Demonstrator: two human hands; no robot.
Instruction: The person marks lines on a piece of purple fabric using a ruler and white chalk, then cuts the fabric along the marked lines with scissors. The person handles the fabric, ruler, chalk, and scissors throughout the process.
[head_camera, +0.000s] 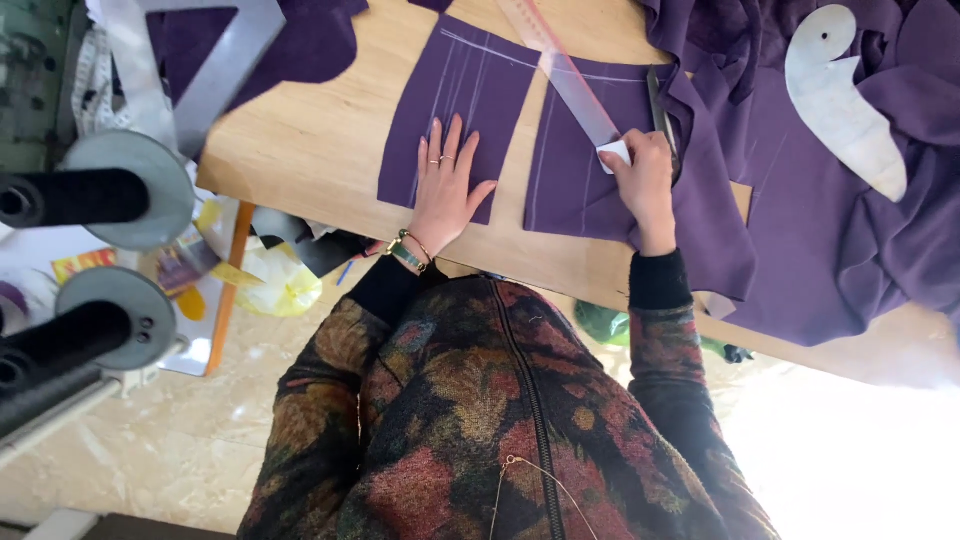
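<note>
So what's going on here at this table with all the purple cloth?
A person is marking purple fabric on a wooden table. The left hand lies flat on one cut fabric piece, pinning it down. The right hand holds a small white piece of chalk against a clear ruler laid across a second fabric piece. Both pieces show pale drawn lines. A white curved template rests on the loose purple cloth alongside.

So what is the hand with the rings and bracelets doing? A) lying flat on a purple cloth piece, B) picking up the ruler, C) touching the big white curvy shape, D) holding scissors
A: the left hand lies flat, fingers spread, on the left purple cloth piece, while the right hand holds white chalk at the clear ruler.
</note>
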